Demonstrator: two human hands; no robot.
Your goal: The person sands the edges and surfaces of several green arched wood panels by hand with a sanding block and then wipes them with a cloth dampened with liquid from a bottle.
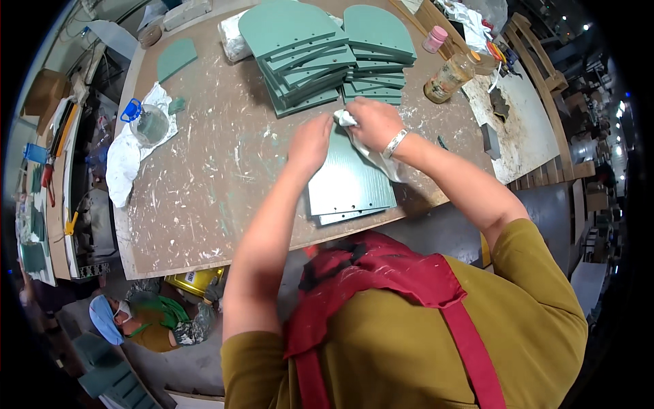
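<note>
Near the table's front edge lies a pale green panel [351, 178] with small holes along its near edge; its surface is shiny and another panel shows beneath it. My right hand [376, 125] is closed on a white cloth [383, 165], bunched at the fingers and trailing down the panel's right side. At the panel's far left edge, my left hand [310, 144] has its fingers curled round the edge, close to the cloth. Just beyond both hands stand two stacks of round-topped green panels, a left stack [293, 31] and a right stack [378, 33].
At left, a clear plastic jug [150, 127] with a blue handle stands on a white rag [124, 170]. One loose green panel [176, 58] lies far left. A jar [449, 78] and a pink-capped bottle [434, 39] stand right. A person [146, 320] is low at left.
</note>
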